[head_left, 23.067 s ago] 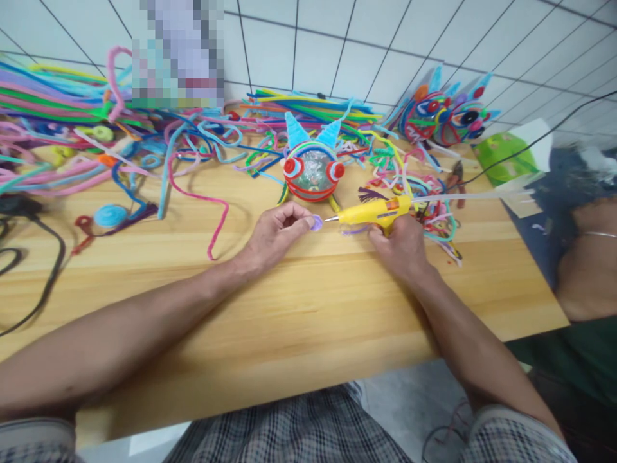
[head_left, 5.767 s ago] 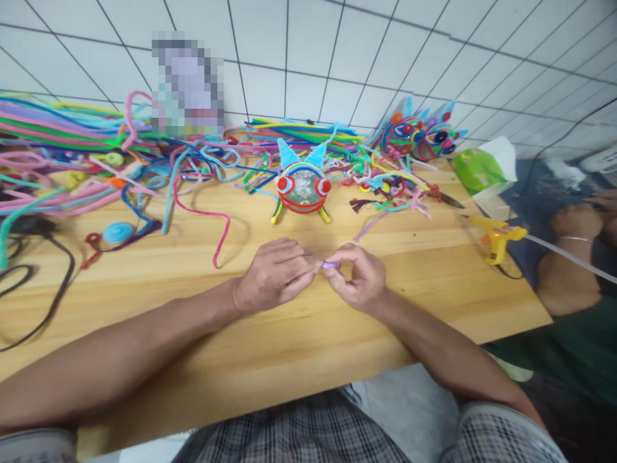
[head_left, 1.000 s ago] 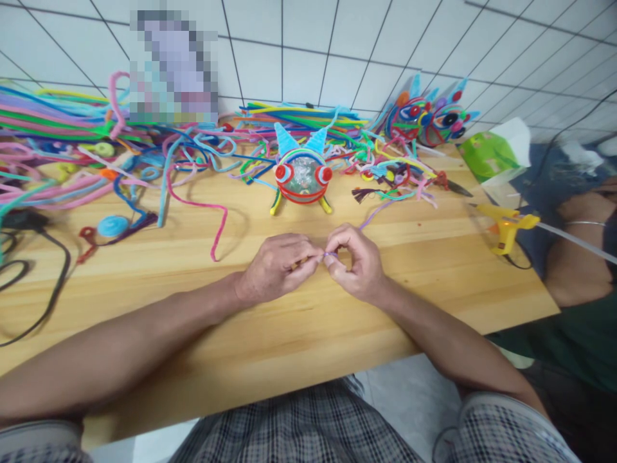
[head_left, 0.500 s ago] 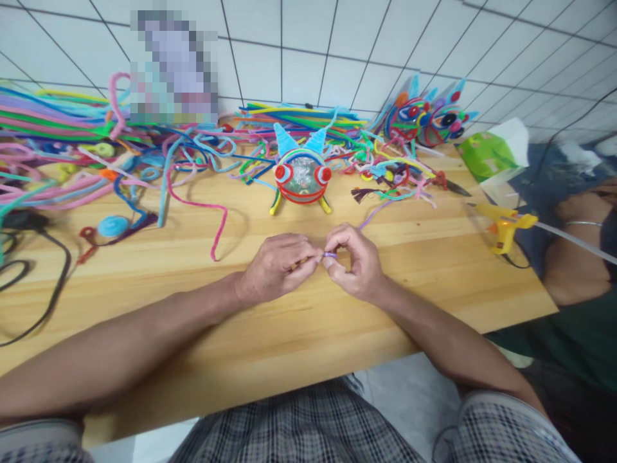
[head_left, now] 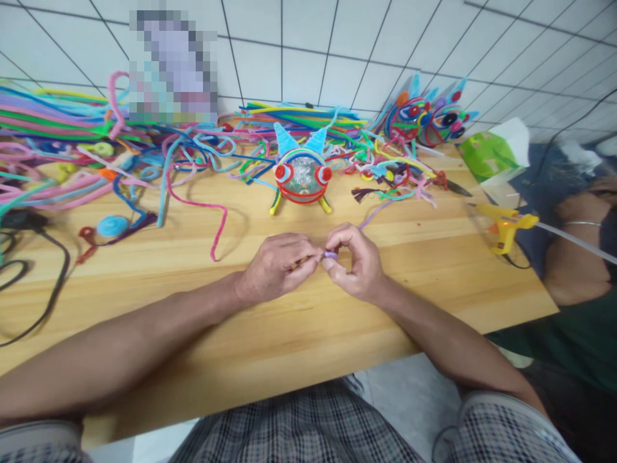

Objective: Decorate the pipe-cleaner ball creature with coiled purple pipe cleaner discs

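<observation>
A purple pipe cleaner (head_left: 330, 255), its end in a small coil, lies between my two hands over the wooden table. My right hand (head_left: 355, 263) pinches the coil between thumb and index finger; a purple length (head_left: 373, 212) runs out behind that hand. My left hand (head_left: 279, 267) meets it at the fingertips, closed on the other side of the coil; whatever thin piece its fingers hold is mostly hidden. Just beyond the hands stands a clear round figure (head_left: 303, 177) with blue pointed ears, red-and-white eyes, a red mouth and yellow feet.
Loose pipe cleaners (head_left: 58, 128) are heaped along the back and left. At right lie a yellow glue gun (head_left: 506, 225), scissors (head_left: 453, 184) and a green tissue pack (head_left: 489, 154). Two similar figures (head_left: 429, 119) stand back right. Another person's arm (head_left: 578, 251) rests at far right.
Both hands keep almost the same place. The purple coil has turned slightly between the fingertips.
</observation>
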A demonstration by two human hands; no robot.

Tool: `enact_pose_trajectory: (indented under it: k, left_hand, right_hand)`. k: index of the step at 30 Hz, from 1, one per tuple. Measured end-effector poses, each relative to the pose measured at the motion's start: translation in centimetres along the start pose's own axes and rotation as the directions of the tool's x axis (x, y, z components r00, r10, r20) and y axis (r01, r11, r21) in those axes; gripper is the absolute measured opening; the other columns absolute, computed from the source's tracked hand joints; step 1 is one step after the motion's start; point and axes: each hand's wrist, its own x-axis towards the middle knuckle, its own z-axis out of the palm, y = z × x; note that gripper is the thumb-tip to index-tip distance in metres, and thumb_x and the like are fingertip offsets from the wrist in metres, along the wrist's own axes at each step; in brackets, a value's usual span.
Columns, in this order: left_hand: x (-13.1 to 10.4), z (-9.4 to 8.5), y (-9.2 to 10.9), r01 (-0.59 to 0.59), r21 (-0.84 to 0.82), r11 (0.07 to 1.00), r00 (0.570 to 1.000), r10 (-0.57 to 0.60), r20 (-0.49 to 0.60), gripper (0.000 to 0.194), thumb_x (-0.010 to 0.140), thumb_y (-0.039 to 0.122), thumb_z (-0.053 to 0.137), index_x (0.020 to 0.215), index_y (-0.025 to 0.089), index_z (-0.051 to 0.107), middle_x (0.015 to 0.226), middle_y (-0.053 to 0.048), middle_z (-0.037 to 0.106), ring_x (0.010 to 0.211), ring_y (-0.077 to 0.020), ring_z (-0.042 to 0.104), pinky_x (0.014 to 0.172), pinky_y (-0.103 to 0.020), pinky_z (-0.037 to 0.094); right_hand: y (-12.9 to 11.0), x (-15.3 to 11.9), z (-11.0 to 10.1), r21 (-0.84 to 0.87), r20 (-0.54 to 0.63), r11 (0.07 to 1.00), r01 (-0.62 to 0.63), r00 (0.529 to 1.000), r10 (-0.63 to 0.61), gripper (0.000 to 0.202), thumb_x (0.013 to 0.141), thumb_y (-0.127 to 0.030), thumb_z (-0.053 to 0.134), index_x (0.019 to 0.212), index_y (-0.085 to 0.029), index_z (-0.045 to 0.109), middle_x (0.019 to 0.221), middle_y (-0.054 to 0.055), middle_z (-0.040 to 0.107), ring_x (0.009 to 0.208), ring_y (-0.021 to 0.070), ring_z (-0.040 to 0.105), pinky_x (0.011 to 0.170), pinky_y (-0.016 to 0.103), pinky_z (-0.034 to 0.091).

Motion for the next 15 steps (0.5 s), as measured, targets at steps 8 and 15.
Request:
enact_pose_trajectory:
  k: [8,15]
  left_hand:
    - [0.02,-0.04,-0.01,0.018,-0.014,1.0,1.0,-0.018,0.004,0.009,0.102,0.015,0.063,0.098,0.017,0.07,0.076,-0.004,0.078,0.067,-0.0139,0.073,0.065,-0.024,0.056]
    - [0.18,-0.1,0.04,0.017,-0.017,1.0,1.0,-0.017,0.004,0.009,0.102,0.014,0.063,0.098,0.017,0.071,0.076,-0.004,0.078,0.065,-0.0136,0.072,0.064,-0.025,0.056]
  right_hand:
    - [0.4,0.0,-0.27,0.024,-0.119,0.999,0.029,0.993,-0.026,0.009,0.093,-0.017,0.068,0.091,-0.026,0.065,0.086,0.0,0.065,0.082,0.0178,0.064,0.077,0.036,0.052]
    - [-0.22,0.09,-0.61,-0.006,-0.147,1.0,0.007,0.989,-0.008,0.008,0.097,-0.022,0.069,0.091,-0.026,0.07,0.089,0.002,0.073,0.085,0.0195,0.069,0.078,0.039,0.055]
